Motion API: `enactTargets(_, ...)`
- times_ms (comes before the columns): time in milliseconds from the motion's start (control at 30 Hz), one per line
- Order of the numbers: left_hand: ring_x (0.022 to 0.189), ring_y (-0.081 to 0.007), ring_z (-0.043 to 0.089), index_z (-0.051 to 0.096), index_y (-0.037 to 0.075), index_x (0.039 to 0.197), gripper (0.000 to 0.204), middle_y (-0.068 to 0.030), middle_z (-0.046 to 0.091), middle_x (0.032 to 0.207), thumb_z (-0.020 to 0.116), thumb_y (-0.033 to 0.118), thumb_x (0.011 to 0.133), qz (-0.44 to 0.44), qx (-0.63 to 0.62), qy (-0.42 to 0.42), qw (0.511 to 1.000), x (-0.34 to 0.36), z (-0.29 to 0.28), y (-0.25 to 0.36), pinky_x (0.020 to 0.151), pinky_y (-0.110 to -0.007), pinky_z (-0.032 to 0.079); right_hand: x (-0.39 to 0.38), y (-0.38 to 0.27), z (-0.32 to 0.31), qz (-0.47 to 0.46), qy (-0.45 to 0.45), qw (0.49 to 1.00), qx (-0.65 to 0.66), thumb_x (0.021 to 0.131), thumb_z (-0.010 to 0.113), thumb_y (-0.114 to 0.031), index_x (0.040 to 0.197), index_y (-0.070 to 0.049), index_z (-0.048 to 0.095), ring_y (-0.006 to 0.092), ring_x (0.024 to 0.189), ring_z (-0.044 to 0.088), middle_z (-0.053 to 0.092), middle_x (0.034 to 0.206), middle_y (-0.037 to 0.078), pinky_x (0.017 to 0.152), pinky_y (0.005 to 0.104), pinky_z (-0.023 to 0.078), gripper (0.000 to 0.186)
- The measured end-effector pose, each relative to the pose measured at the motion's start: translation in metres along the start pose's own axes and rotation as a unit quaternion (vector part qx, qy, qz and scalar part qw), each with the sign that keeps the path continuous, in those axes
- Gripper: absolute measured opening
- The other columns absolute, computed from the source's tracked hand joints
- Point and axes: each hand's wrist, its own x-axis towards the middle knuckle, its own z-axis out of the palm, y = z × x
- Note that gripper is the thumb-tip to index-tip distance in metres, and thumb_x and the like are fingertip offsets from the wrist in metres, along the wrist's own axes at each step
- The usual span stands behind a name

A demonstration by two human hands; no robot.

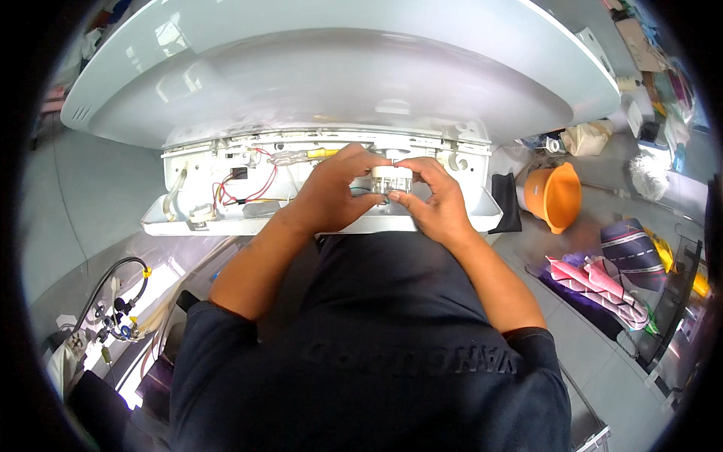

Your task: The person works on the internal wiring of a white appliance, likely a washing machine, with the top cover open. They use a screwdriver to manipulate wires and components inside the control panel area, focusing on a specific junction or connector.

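In the head view a white appliance (479, 197) lies opened, its large curved white panel (346, 83) above it. Inside are red wires (267, 177), a yellow sleeved connector (320, 153), a pale tube (178, 190) and a white fitting (202, 215). My left hand (339, 188) and my right hand (434, 197) hold a small round white-and-clear plastic part (392, 179) between closed thumbs and fingertips, at the right-middle of the housing. What lies behind that part is partly hidden.
An orange bucket (563, 197) stands to the right, beside black cloth (506, 211). Farther right lie pink cloth (595, 290) and assorted items. At lower left are hoses and valves (120, 316). A grey wall (90, 188) is at the left.
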Motion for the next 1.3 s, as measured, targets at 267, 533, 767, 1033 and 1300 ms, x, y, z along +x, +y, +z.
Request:
enactTargets(267,0.109,-0.0224,0.064,0.062,0.008,0.129,0.048,-0.0079,0.061,0.111,0.078,0.003,0.084,-0.105,-0.079,-0.054,0.990,0.010,-0.006,0.011,0.095,-0.034,0.057,-0.001,0.002,0.003,0.004,0.016,1.000,-0.010,0.080,0.084,-0.015,0.120,-0.003,0.067,0.0245,0.087,0.062,0.066,0.103,0.012,0.081,0.0337,0.052,0.045)
enactTargets(533,0.102,-0.0140,0.067,0.056,-0.001,0.133,0.046,-0.0091,0.068,0.119,0.074,0.004,0.090,-0.262,-0.341,-0.110,0.896,0.014,-0.008,-0.012,0.092,-0.030,0.055,0.004,0.014,0.008,0.173,0.001,0.977,0.128,0.085,0.083,-0.020,0.124,0.002,0.064,0.0123,0.078,0.061,0.065,0.087,0.005,0.074,0.0275,0.052,0.048)
enactTargets(767,0.105,-0.0174,0.067,0.057,-0.004,0.132,0.044,-0.0106,0.069,0.117,0.072,0.015,0.094,-0.329,-0.389,-0.057,0.859,0.012,-0.009,-0.032,0.094,-0.033,0.056,0.007,0.025,0.008,0.162,0.004,0.975,0.150,0.094,0.070,-0.016,0.129,0.001,0.061,0.0123,0.081,0.066,0.071,0.089,0.006,0.077,0.0267,0.053,0.041)
enactTargets(1033,0.113,-0.0200,0.064,0.052,-0.002,0.139,0.051,-0.0112,0.064,0.127,0.070,0.015,0.095,-0.333,-0.415,-0.065,0.844,0.008,-0.014,-0.038,0.100,-0.035,0.053,0.016,0.021,0.001,0.234,-0.022,0.954,0.186,0.105,0.054,-0.017,0.128,0.001,0.061,0.0131,0.089,0.066,0.069,0.102,0.007,0.083,0.0273,0.054,0.030)
enactTargets(1300,0.116,-0.0202,0.063,0.048,0.000,0.142,0.051,-0.0125,0.062,0.130,0.067,0.009,0.096,-0.285,-0.494,-0.110,0.814,0.013,-0.007,-0.039,0.100,-0.035,0.052,0.026,0.024,-0.001,0.326,-0.002,0.906,0.271,0.106,0.049,-0.024,0.123,-0.002,0.064,0.0149,0.084,0.066,0.068,0.100,0.007,0.076,0.0295,0.055,0.032)
